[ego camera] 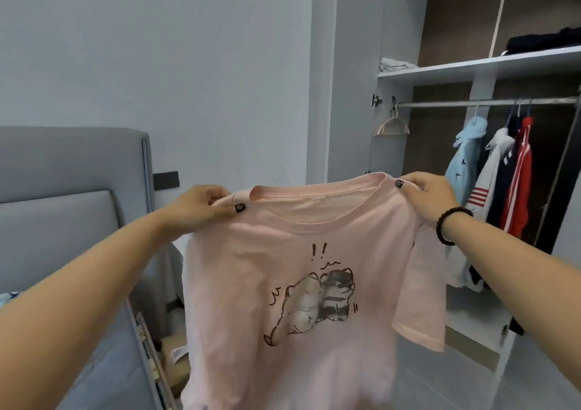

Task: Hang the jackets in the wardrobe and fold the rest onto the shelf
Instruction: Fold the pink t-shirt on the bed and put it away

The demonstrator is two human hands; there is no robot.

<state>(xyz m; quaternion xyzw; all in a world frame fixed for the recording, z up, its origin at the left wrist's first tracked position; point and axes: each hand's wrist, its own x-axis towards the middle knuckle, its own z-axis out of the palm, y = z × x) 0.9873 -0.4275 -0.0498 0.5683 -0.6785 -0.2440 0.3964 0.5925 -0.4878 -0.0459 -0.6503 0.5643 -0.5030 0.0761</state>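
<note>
Garment: pink T-shirt (301, 284), printed front toward the wearer, held up in mid-air in front of the open wardrobe (390, 48), touching nothing else
Left hand (201, 205): fingers curled, pinching the shirt's left shoulder seam just beside the collar
Right hand (424, 193): fingers curled, pinching the right shoulder seam; bead bracelet (449, 224) on the wrist
Hang: body drops straight, right sleeve loose, hem out of view below
Handling, judged: light, soft, limp knit; not fragile, not slippery; sags wherever unsupported, so the shoulder points look like the best hold for spreading it flat
Sort, judged: not a jacket, so it belongs folded on the shelf (471, 67)
Shelf: far right, above the rail (484, 103); folded white (396, 64) and dark (544, 43) piles on it
Rail: jackets (503, 171) hanging at right, one bare hanger (391, 125) at left
Left, near: grey bed headboard (72, 164)
</note>
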